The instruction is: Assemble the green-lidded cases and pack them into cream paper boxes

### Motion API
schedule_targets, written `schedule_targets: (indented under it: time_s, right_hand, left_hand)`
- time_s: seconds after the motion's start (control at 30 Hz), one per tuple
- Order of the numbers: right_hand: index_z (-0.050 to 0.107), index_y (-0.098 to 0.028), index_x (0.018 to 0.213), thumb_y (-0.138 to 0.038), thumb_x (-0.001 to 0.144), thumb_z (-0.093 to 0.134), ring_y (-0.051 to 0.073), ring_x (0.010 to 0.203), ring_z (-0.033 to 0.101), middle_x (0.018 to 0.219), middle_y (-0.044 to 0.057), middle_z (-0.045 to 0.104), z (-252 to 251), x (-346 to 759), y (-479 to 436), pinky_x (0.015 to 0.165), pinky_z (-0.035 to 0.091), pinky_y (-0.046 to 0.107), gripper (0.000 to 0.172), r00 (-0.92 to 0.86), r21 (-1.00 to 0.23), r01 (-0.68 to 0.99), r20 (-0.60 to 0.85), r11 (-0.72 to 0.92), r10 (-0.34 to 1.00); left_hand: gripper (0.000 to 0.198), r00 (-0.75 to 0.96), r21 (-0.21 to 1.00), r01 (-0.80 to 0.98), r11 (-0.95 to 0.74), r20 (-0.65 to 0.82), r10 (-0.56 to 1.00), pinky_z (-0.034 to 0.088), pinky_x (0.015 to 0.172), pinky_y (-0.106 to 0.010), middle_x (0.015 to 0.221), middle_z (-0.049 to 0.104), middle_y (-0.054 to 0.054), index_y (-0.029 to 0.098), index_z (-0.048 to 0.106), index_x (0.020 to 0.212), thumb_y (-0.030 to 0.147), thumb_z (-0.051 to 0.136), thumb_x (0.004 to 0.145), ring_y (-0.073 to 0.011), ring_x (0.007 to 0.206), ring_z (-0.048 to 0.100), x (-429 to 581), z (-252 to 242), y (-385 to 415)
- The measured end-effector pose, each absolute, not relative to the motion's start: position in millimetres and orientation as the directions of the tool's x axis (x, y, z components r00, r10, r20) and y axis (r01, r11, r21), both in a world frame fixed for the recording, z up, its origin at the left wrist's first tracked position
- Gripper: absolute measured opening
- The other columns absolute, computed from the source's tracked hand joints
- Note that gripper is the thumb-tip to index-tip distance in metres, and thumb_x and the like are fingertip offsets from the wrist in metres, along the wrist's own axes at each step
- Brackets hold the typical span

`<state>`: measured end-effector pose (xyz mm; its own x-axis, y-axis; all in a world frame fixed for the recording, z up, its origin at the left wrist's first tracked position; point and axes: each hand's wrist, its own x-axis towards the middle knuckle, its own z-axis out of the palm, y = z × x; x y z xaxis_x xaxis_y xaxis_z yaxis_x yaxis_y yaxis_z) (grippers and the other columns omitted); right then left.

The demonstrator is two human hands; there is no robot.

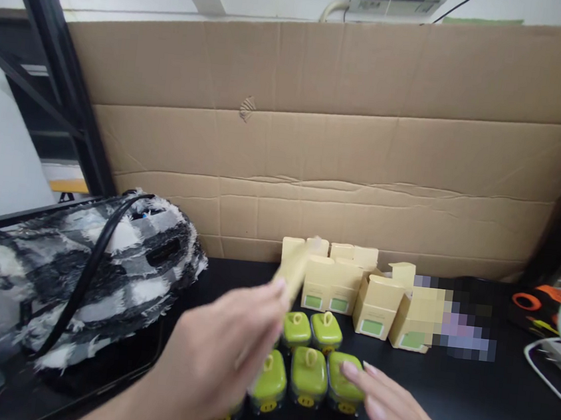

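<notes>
Blurred by motion, my left hand [226,344] is closed on a pale yellow box [294,271], held tilted above the table. Below and beside it stand several small clear containers with green lids [309,371], each lid with a yellow loop. My right hand [404,410] has its fingers stretched out, the tips at the front right green-lidded container [344,377]; it grips nothing. Behind the containers, several pale yellow boxes [375,307] stand in a group, some with flaps raised. Part of the leftmost containers is hidden by my left hand.
A black and white shaggy checked bag [118,273] with a black strap lies at the left. Cardboard [318,140] rises behind the black table [470,404]. An orange and black object [551,308] and white cables [539,367] are at the right.
</notes>
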<state>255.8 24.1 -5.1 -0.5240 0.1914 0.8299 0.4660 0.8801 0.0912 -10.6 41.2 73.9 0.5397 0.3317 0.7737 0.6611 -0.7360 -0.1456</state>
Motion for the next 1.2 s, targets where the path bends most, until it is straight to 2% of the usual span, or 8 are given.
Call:
schedule_targets:
  time_s: [0.07, 0.2, 0.3, 0.43, 0.57, 0.73, 0.93, 1.2]
  right_hand:
    - [0.030, -0.022, 0.147, -0.023, 0.098, 0.044, 0.018, 0.122, 0.057, 0.134, 0.008, 0.059, -7.2, 257.0, 21.4, 0.097, 0.048, 0.026, 0.051, -0.495, 0.032, 0.517, 0.826, 0.855, 0.269]
    - [0.033, -0.020, 0.146, -0.036, 0.095, 0.049, 0.022, 0.123, 0.055, 0.140, 0.011, 0.053, -15.8, 259.2, 21.8, 0.098, 0.048, 0.027, 0.056, -0.450, 0.032, 0.581, 0.845, 0.813, 0.289]
    - [0.034, -0.016, 0.146, -0.050, 0.091, 0.051, 0.025, 0.125, 0.053, 0.141, 0.014, 0.050, -21.3, 260.8, 25.1, 0.098, 0.048, 0.030, 0.067, -0.477, 0.023, 0.641, 0.795, 0.767, 0.375]
    - [0.033, -0.016, 0.145, -0.047, 0.086, 0.056, 0.026, 0.131, 0.046, 0.146, 0.016, 0.042, -20.3, 262.9, 27.6, 0.099, 0.048, 0.034, 0.071, -0.484, -0.004, 0.708, 0.725, 0.706, 0.490]
    - [0.033, -0.014, 0.146, -0.046, 0.082, 0.060, 0.026, 0.132, 0.044, 0.153, 0.013, 0.033, -15.0, 263.4, 27.9, 0.097, 0.048, 0.030, 0.076, -0.551, 0.066, 0.685, 0.699, 0.726, 0.456]
    - [0.023, -0.015, 0.150, -0.045, 0.088, 0.055, 0.023, 0.135, 0.040, 0.156, 0.009, 0.026, -10.7, 260.3, 26.6, 0.100, 0.046, 0.029, 0.076, -0.561, 0.062, 0.648, 0.714, 0.759, 0.419]
    - [0.030, -0.017, 0.147, -0.042, 0.084, 0.063, 0.026, 0.134, 0.043, 0.148, 0.013, 0.042, -6.5, 261.6, 23.7, 0.100, 0.047, 0.032, 0.076, -0.611, 0.083, 0.623, 0.672, 0.778, 0.418]
    - [0.045, -0.025, 0.140, -0.034, 0.094, 0.052, 0.020, 0.110, 0.065, 0.127, 0.007, 0.065, 5.3, 261.8, 22.1, 0.091, 0.053, 0.026, 0.048, -0.612, 0.092, 0.570, 0.710, 0.817, 0.347]
  left_hand:
    - [0.023, 0.654, -0.377, 0.546, -0.749, 0.750, 0.099, 0.056, 0.090, -0.027, 0.113, 0.071, -0.008, 0.015, 0.061, 0.110, 0.015, 0.052, 0.090, -0.0196, 0.104, 0.067, 8.9, 60.5, 26.9]
    - [0.019, 0.617, -0.444, 0.513, -0.734, 0.786, -0.043, 0.059, 0.058, -0.018, 0.092, 0.076, 0.002, 0.020, 0.065, 0.092, 0.011, 0.048, 0.089, -0.0139, 0.074, 0.073, 42.3, 41.9, 24.5]
    - [0.022, 0.549, -0.124, 0.497, -0.859, 0.811, 0.201, 0.061, 0.059, -0.019, 0.095, 0.074, -0.004, 0.017, 0.057, 0.109, 0.023, 0.053, 0.089, -0.0163, 0.078, 0.072, 52.6, 35.7, 30.0]
    - [0.054, 0.436, 0.510, 0.267, -0.818, 0.692, 0.575, 0.056, 0.090, -0.032, 0.137, 0.048, -0.015, 0.022, 0.026, 0.139, 0.031, 0.049, 0.091, -0.0214, 0.128, 0.050, 42.8, 22.6, 33.2]
    - [0.070, 0.646, 0.751, 0.164, -0.639, 0.408, 0.645, 0.036, 0.108, -0.048, 0.156, 0.021, -0.006, 0.035, 0.023, 0.144, 0.008, 0.047, 0.083, -0.0256, 0.144, 0.018, 23.3, 18.2, 35.1]
    - [0.091, 0.731, 0.663, 0.288, -0.691, 0.314, 0.605, 0.032, 0.108, -0.056, 0.160, -0.002, -0.002, 0.042, 0.026, 0.144, 0.001, 0.060, 0.070, -0.0338, 0.142, 0.022, 12.6, 31.8, 41.4]
    - [0.065, 0.720, 0.514, 0.431, -0.742, 0.300, 0.626, 0.033, 0.112, -0.047, 0.147, 0.044, -0.007, 0.032, 0.045, 0.134, 0.024, 0.074, 0.077, -0.0250, 0.135, 0.040, 14.5, 49.0, 46.2]
    - [0.033, 0.636, 0.327, 0.405, -0.854, 0.571, 0.520, 0.051, 0.098, -0.034, 0.132, 0.056, -0.011, 0.024, 0.055, 0.117, 0.030, 0.063, 0.086, -0.0222, 0.121, 0.056, 16.7, 41.9, 44.0]
